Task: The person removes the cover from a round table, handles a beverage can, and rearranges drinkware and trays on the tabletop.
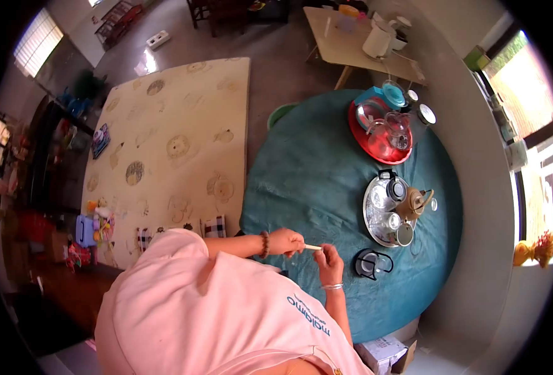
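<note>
Over the near left part of the green cloth-covered round table point(307, 200), my two hands are close together, with a short pale stick point(312, 247) spanning the small gap between them. My left hand point(286, 242), with a beaded bracelet at the wrist, has its fingers closed on the left end. At the other end, my right hand point(330, 262), wearing a silver-coloured bangle, pinches it between thumb and fingers. What the stick is exactly is too small to tell. To the right of my right hand stands a glass in a black frame point(372, 264).
A round metal tray point(369, 220) carries a glass pot, a brown teapot point(412, 205) and cups. Farther back, a red tray point(376, 153) holds glassware. A patterned mattress point(176, 119) lies left; a white box point(381, 353) sits below the table.
</note>
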Action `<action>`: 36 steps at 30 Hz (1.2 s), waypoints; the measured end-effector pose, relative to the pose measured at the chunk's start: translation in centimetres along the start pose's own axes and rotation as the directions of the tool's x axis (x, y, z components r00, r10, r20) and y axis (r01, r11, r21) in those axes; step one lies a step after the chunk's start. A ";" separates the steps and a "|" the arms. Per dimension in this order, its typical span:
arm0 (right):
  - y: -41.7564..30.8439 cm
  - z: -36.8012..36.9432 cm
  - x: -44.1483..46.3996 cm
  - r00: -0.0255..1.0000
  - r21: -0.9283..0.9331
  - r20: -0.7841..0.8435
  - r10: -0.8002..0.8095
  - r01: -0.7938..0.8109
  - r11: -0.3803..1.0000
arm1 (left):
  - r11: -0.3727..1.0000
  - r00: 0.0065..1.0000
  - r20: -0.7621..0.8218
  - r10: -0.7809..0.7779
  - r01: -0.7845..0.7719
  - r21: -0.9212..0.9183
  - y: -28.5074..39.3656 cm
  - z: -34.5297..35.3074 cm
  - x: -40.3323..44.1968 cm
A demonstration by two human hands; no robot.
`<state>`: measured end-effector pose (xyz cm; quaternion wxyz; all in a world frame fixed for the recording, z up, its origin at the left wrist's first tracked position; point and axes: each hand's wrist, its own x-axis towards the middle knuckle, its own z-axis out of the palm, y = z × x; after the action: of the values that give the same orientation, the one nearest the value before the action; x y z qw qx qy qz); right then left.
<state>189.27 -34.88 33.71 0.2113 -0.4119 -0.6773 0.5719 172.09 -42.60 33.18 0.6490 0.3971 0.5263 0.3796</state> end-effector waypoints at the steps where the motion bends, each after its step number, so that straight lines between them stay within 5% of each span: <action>1: -0.1 -0.2 0.2 1.000 -0.065 0.025 0.002 -0.001 0.998 | 0.999 0.999 0.018 0.031 -0.031 -0.028 0.1 -0.1 0.4; 13: -0.8 3.9 10.8 0.992 -0.217 0.026 0.127 -0.118 0.969 | 0.991 0.987 0.135 -0.081 0.095 -0.097 2.5 -11.6 7.9; 20: -2.1 9.5 18.5 0.974 -0.092 -0.036 0.224 -0.226 0.970 | 0.986 0.984 0.104 -0.148 0.155 -0.065 2.7 -22.5 13.1; 27: -4.7 8.1 21.1 0.959 -0.235 -0.143 0.244 -0.272 0.933 | 0.969 0.960 0.165 -0.227 0.240 -0.065 4.3 -24.0 14.5; 31: -5.8 4.1 22.6 0.963 -0.371 -0.152 0.224 -0.265 0.890 | 0.982 0.985 0.099 -0.143 0.154 -0.110 6.2 -25.2 14.0; 36: -9.3 -1.0 30.3 0.990 -0.574 -0.099 -0.103 0.027 0.818 | 0.984 0.987 -0.029 -0.157 0.154 -0.087 6.5 -30.0 10.5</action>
<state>169.75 -10.11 37.22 0.1399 -0.4679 -0.8164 0.3081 143.71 -27.03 31.19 0.6834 0.3203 0.5506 0.3565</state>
